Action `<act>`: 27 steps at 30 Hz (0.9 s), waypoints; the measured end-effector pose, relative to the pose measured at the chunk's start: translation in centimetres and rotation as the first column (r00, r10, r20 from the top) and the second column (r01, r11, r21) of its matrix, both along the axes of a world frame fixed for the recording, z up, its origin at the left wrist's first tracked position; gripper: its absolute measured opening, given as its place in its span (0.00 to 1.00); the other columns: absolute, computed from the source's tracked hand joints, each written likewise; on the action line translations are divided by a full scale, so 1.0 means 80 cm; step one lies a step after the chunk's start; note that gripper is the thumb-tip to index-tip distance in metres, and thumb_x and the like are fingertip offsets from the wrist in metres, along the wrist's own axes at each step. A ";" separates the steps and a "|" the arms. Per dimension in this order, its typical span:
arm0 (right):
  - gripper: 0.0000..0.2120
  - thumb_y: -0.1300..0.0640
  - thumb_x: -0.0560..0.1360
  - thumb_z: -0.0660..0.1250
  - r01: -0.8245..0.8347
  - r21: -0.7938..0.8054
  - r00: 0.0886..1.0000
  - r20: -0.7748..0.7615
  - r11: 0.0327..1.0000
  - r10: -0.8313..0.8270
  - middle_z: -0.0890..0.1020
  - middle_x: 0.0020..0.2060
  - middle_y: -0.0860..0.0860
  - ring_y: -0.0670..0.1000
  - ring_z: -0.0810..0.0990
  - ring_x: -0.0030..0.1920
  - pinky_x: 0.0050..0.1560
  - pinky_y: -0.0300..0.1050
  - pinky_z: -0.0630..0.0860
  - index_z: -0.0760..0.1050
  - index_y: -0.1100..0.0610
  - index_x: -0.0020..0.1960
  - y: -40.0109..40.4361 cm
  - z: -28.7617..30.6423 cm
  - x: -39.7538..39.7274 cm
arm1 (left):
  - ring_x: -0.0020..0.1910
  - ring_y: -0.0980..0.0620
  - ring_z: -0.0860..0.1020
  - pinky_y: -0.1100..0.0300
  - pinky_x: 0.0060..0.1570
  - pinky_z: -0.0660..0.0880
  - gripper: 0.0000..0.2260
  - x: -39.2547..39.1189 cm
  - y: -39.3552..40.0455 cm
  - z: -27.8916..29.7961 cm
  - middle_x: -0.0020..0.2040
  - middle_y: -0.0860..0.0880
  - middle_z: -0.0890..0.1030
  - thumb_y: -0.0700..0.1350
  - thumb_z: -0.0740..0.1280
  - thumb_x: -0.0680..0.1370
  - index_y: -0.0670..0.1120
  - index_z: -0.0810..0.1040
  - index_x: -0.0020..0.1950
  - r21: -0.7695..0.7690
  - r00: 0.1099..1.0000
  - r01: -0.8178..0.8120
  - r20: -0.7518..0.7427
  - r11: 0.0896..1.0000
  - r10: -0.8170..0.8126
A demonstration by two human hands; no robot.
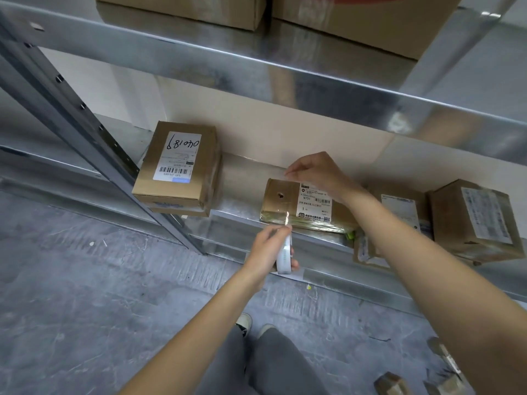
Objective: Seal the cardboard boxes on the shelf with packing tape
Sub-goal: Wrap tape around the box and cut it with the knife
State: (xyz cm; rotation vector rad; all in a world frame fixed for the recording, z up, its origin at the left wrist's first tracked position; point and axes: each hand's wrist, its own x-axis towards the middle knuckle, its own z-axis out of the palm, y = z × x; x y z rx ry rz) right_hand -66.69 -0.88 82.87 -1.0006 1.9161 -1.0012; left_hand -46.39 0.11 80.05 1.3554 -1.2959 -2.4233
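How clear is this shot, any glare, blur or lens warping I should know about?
Head view: the wide lens bows the shiny metal shelf beam, which carries bright glare and smeared reflections; the clear packing tape roll in the left hand looks washed out; the flat brown cardboard box under the right hand is fairly sharp; frame corners look soft.

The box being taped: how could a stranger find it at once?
On the metal shelf, it is the flat box in the middle, under the right hand. Unlike its neighbours, it has a small hole on top and a clear tape strip running to the roll.
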 end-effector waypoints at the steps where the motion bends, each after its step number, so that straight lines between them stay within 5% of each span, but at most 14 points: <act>1: 0.06 0.64 0.70 0.75 0.014 -0.010 1.000 -0.002 1.000 -0.014 0.82 0.30 0.41 0.34 0.78 0.35 0.42 0.26 0.70 0.83 0.62 0.47 -0.002 -0.004 -0.002 | 0.23 0.47 0.75 0.40 0.49 0.78 0.10 -0.003 -0.002 -0.001 0.36 0.44 0.75 0.51 0.66 0.80 0.46 0.73 0.57 -0.007 1.000 -0.015 0.016 1.000 0.015; 7: 0.06 0.59 0.68 0.77 0.094 -0.036 0.996 0.006 0.995 -0.094 0.86 0.39 0.48 0.40 0.81 0.43 0.50 0.33 0.73 0.85 0.56 0.45 -0.018 -0.040 -0.001 | 0.22 0.49 0.73 0.46 0.43 0.80 0.11 -0.019 -0.014 -0.011 0.36 0.42 0.73 0.50 0.63 0.81 0.46 0.69 0.58 0.034 0.994 -0.075 0.076 0.997 0.072; 18: 0.06 0.61 0.69 0.75 0.135 -0.026 0.986 -0.093 0.990 -0.137 0.85 0.40 0.50 0.39 0.79 0.41 0.42 0.23 0.69 0.85 0.59 0.46 -0.024 -0.059 -0.004 | 0.20 0.50 0.71 0.58 0.28 0.76 0.15 -0.030 -0.024 -0.027 0.31 0.44 0.72 0.51 0.63 0.80 0.42 0.71 0.61 0.109 0.983 -0.128 0.148 0.986 0.111; 27: 0.07 0.62 0.69 0.75 0.147 0.000 0.983 -0.109 0.989 -0.146 0.83 0.38 0.51 0.39 0.77 0.39 0.40 0.22 0.68 0.85 0.61 0.47 -0.030 -0.065 -0.003 | 0.21 0.51 0.72 0.57 0.30 0.78 0.14 -0.030 -0.031 -0.039 0.32 0.44 0.72 0.52 0.62 0.80 0.42 0.71 0.58 0.101 0.983 -0.093 0.168 0.990 0.075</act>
